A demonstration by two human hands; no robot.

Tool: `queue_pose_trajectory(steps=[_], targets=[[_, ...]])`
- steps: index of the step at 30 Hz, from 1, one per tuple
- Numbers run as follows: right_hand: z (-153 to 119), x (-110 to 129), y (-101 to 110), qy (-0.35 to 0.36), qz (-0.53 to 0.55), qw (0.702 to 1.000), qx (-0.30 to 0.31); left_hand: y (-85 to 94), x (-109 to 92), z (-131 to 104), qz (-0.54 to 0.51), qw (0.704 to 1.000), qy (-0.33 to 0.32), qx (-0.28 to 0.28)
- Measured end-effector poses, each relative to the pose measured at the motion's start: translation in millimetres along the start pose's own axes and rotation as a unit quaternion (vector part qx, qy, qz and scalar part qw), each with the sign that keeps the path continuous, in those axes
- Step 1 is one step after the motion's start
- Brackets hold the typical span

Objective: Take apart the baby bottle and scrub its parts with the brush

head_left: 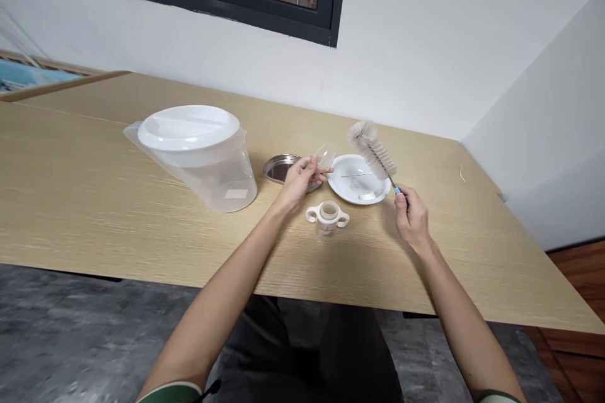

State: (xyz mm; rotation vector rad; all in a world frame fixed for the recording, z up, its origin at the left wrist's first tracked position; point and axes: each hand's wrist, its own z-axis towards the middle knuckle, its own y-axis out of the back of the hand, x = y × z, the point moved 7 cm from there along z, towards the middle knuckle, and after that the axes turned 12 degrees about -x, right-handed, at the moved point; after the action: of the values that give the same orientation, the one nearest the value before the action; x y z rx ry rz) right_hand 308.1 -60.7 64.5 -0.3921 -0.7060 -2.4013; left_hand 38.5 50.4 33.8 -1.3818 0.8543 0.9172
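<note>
Between the fingers of my left hand (299, 181) is a small clear plastic cap (325, 157), raised above a round metal tray (278, 168). My right hand (412, 217) grips a bottle brush (375, 150) by its handle, bristles pointing up and to the left. Behind the brush lies a white plate (341, 184) with small clear parts on it that I cannot make out well. A small baby bottle (327, 216) with two white handles stands upright and uncapped in front of the tray and plate, touched by neither hand.
A large translucent pitcher (208, 170) with a white lid stands left of the tray. A thin pale strip (462, 174) lies at the right of the wooden table (142, 220). The wall and a dark window frame (227, 16) rise behind.
</note>
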Motion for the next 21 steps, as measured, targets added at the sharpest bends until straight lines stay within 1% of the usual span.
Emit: queue_pose_trajectory(steps=[10,17,21], targets=[[-1.1,2.1,-2.2,0.005,-0.002,1.000,0.009,-2.6,3.9,0.0,-0.001,1.000,0.012,0.020],[-0.8,2.1,-2.1,0.009,0.001,1.000,0.006,1.4,3.8,1.7,0.012,1.000,-0.008,0.006],[-0.4,4.3,-1.0,0.024,0.007,1.000,-0.001,-1.6,2.2,-1.7,0.000,1.000,0.016,0.010]])
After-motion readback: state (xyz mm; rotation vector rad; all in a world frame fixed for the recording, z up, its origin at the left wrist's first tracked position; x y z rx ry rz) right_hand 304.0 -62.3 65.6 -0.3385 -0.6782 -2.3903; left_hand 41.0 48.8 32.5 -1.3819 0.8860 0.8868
